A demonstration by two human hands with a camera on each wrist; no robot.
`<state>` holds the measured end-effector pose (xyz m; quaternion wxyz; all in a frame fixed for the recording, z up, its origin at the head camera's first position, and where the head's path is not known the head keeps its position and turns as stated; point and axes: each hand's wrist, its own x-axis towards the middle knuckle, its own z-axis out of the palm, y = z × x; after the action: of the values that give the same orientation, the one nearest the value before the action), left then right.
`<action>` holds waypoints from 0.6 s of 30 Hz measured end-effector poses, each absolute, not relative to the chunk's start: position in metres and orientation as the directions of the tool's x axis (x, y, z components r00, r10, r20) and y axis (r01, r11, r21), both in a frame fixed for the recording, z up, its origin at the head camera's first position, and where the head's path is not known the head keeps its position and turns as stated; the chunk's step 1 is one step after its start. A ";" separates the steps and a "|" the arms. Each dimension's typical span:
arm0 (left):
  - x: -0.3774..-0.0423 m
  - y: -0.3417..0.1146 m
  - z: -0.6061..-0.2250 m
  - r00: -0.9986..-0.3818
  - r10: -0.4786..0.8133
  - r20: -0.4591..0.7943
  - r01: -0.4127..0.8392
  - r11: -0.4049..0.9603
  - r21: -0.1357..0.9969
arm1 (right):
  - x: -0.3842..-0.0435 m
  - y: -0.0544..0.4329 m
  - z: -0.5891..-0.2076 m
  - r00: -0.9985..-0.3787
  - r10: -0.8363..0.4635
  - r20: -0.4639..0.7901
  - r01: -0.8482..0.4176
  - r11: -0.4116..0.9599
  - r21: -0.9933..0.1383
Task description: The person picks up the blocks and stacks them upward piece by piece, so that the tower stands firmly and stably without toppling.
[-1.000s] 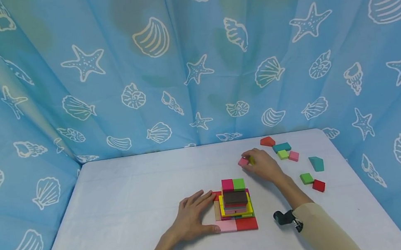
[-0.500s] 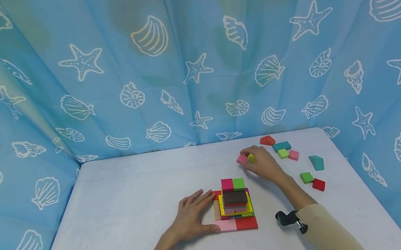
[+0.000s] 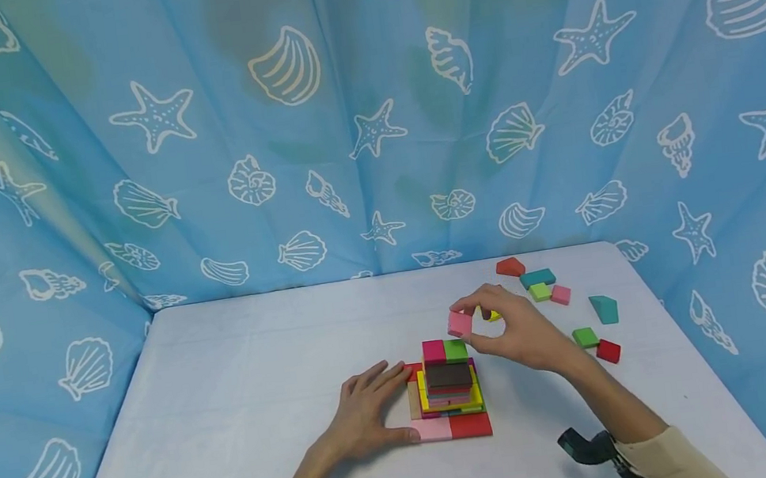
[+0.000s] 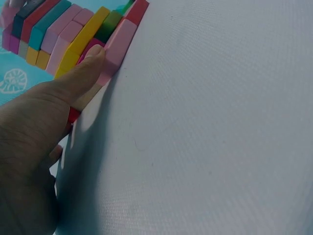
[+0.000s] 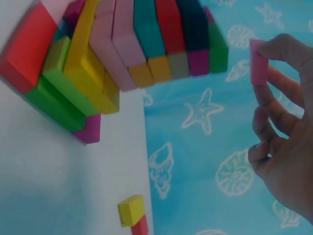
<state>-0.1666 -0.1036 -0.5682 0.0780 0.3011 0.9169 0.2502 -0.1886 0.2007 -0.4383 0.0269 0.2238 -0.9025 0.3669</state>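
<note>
A layered stack of coloured wooden blocks point(image 3: 448, 377) stands on the table, topped by a magenta block point(image 3: 434, 352) and a green block point(image 3: 456, 351). Just above and behind that top, my right hand point(image 3: 526, 329) pinches a small pink block point(image 3: 460, 323) between thumb and fingers. In the right wrist view the pink block point(image 5: 258, 63) is apart from the stack. My left hand point(image 3: 369, 416) rests at the stack's left side with fingers spread and mostly straight. Its thumb point(image 4: 85, 71) touches the light pink bottom block point(image 4: 117, 46).
Loose blocks lie at the right back, among them a teal wedge point(image 3: 605, 310), a green block point(image 3: 585, 338) and a red block point(image 3: 608, 352). A yellow block point(image 3: 495, 315) is partly hidden behind my right hand. A blue shell-print curtain point(image 3: 368, 113) borders the table point(image 3: 241, 368).
My right hand has lifted the pink block off the table and brought it toward the top of the stack. The yellow block stayed behind. My left hand has not moved.
</note>
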 end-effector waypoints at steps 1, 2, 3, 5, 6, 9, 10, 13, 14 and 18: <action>-0.166 -0.103 -0.568 -0.807 0.591 0.008 0.512 0.692 0.508 | -0.183 0.201 -0.436 -0.893 -0.400 0.207 -0.431 0.625 -0.651; -0.166 -0.103 -0.567 -0.807 0.591 0.010 0.512 0.691 0.510 | -0.178 0.201 -0.434 -0.889 -0.413 0.199 -0.435 0.622 -0.651; -0.166 -0.103 -0.567 -0.807 0.591 0.007 0.510 0.691 0.511 | -0.173 0.201 -0.433 -0.886 -0.424 0.187 -0.435 0.620 -0.653; -0.166 -0.103 -0.567 -0.809 0.588 0.005 0.507 0.692 0.513 | -0.164 0.201 -0.430 -0.883 -0.443 0.159 -0.431 0.625 -0.651; -0.166 -0.104 -0.567 -0.809 0.587 0.003 0.505 0.693 0.514 | -0.161 0.200 -0.429 -0.882 -0.449 0.143 -0.427 0.630 -0.649; -0.166 -0.104 -0.566 -0.810 0.586 -0.003 0.500 0.693 0.519 | -0.154 0.201 -0.428 -0.880 -0.465 0.095 -0.414 0.653 -0.634; -0.166 -0.104 -0.566 -0.811 0.585 -0.005 0.498 0.693 0.522 | -0.152 0.201 -0.428 -0.880 -0.468 0.078 -0.409 0.665 -0.625; -0.166 -0.104 -0.565 -0.810 0.586 -0.009 0.495 0.692 0.525 | -0.150 0.201 -0.430 -0.876 -0.481 0.031 -0.400 0.689 -0.605; -0.166 -0.103 -0.565 -0.810 0.586 -0.009 0.494 0.692 0.526 | -0.149 0.200 -0.431 -0.874 -0.486 0.017 -0.398 0.694 -0.601; -0.166 -0.103 -0.565 -0.807 0.591 -0.003 0.501 0.686 0.528 | -0.148 0.199 -0.434 -0.865 -0.501 -0.016 -0.403 0.713 -0.575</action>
<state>-0.1656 -0.1034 -0.5648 0.0865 0.2987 0.9140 0.2604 -0.1484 0.1992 -0.4341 -0.0855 0.2453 -0.9214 0.2890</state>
